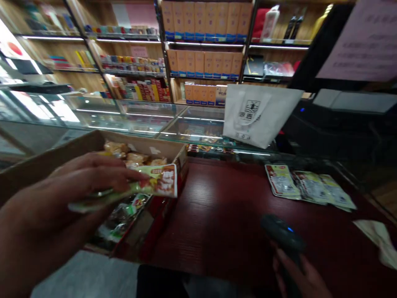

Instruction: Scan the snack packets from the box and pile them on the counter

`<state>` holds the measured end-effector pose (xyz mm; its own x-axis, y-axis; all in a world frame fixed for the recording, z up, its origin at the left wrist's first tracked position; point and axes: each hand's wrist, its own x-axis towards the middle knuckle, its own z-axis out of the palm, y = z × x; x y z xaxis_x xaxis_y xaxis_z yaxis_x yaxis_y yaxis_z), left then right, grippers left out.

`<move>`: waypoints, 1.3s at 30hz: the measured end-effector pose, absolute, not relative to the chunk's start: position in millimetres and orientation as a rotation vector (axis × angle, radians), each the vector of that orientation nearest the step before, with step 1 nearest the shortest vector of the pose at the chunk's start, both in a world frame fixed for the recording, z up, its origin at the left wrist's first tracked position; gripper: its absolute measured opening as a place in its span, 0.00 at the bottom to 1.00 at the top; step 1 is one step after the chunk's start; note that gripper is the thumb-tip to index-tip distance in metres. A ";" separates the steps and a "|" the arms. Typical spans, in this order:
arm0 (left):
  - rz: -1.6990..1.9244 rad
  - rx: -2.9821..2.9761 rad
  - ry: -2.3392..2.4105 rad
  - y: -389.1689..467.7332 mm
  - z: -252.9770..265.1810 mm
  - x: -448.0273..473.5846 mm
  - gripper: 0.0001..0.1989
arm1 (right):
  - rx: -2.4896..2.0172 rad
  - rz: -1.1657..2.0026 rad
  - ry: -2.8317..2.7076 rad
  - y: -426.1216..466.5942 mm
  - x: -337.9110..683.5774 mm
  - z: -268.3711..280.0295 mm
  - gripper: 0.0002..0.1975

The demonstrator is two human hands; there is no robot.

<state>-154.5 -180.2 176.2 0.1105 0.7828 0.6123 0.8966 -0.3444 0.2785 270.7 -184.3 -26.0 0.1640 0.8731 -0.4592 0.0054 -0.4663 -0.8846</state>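
Note:
My left hand [77,186] is closed around a yellow-green snack packet [161,180], held up over a cardboard box [142,145] at the left. Inside the box lie several brown wrapped snacks [136,158] and some clear and green packets [124,217]. At the lower right, my right hand [297,273] grips the handle of a dark barcode scanner [282,234] with a small blue light on it. Beyond the scanner, several flat snack packets [307,187] lie in an overlapping row on the dark red table [211,215].
A white bag [260,114] with black print stands on the glass counter [173,120]. Dark equipment with a pink sheet [359,45] rises at the right. A pale cloth-like piece [376,238] lies at the table's right edge. Stocked shelves [204,45] line the back wall.

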 end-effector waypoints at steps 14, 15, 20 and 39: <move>-1.669 -2.335 -1.114 -179.1 48.2 29.6 0.07 | -1.264 1.364 -0.805 -197.0 254.4 32.3 0.25; -1.729 -2.340 -1.127 -181.3 44.0 33.6 0.08 | -1.249 1.370 -0.778 -195.0 253.8 33.5 0.24; -1.781 -2.532 -0.987 -187.4 35.2 46.0 0.07 | -1.160 1.457 -0.616 -189.7 249.9 34.9 0.25; -3.060 -1.665 -2.687 -198.5 43.5 61.0 0.24 | -1.055 1.378 -0.661 -193.9 254.7 29.7 0.24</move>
<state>61.0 -198.5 43.5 -0.1205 0.9640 -0.2370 -0.3596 0.1801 0.9156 254.7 -193.9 29.7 0.1316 0.9711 -0.1990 -0.4525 -0.1198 -0.8837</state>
